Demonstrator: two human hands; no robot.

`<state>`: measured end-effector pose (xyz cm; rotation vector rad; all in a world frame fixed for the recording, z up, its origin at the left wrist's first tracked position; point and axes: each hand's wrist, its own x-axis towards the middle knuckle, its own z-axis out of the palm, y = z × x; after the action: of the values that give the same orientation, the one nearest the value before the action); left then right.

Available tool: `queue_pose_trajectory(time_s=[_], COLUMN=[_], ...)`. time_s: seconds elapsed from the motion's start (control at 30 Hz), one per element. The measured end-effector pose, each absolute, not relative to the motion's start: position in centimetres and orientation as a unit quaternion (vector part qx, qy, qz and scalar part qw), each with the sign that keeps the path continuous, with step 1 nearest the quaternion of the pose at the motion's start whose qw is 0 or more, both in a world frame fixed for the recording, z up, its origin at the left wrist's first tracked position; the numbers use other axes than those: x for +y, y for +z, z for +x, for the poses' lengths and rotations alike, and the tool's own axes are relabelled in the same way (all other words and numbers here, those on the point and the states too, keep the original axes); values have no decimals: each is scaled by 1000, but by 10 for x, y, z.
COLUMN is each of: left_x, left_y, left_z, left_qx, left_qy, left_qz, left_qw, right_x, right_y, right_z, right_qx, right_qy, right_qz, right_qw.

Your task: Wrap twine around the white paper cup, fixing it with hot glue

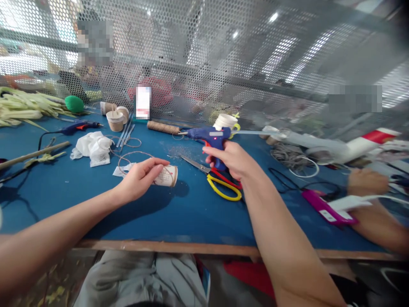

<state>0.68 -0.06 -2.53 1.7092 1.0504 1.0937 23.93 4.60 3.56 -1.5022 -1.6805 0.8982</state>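
The person's left hand (140, 177) grasps a small white paper cup (166, 176) from above and behind, with the fingers bent over its side. The cup is tipped on its side, its brown-rimmed end turned to the right, near the middle of the blue worktop (204, 221), between the front edge and the far edge. A shadow below it suggests that it is lifted a little. A thin cord (137, 152) makes a loop just behind this hand.

The right hand (231, 160) is closed around the handle of a blue glue gun (211, 135), to the right of the cup and farther toward the back edge. The nozzle points to the left, and a clear glue stick (249, 132) comes out behind. Whether the trigger is pressed, one cannot tell.

The cup should be very light and rather stiff, but its wall may dent under a strong squeeze; a soft hold around the side, close to the base, seems best. The gun is probably heavier, and its metal tip may be hot, so only the handle is safe to take. Open scissors (204, 169) lie between the hands, their handles toward the front edge.
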Motion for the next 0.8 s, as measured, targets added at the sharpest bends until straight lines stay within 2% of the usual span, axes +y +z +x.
queue_pose_trajectory(time_s=[0.1, 0.2, 0.43, 0.57, 0.8], left_x=[4, 10, 17, 17, 18], left_y=[-27, -31, -34, -34, -34], left_z=[8, 8, 3, 1, 1], left_qx=[445, 469, 482, 476, 483], left_qy=[424, 410, 391, 376, 360], left_qz=[650, 651, 684, 714, 729], left_qw=[447, 434, 382, 350, 325], right_x=[22, 10, 4, -2, -2], right_y=[39, 35, 34, 38, 33], right_z=[237, 235, 235, 227, 226], right_qx=[-664, -688, -733, -727, -787], right_qy=[405, 401, 336, 285, 188], right_qz=[-522, -517, -561, -602, -561], right_qw=[350, 312, 187, 164, 174])
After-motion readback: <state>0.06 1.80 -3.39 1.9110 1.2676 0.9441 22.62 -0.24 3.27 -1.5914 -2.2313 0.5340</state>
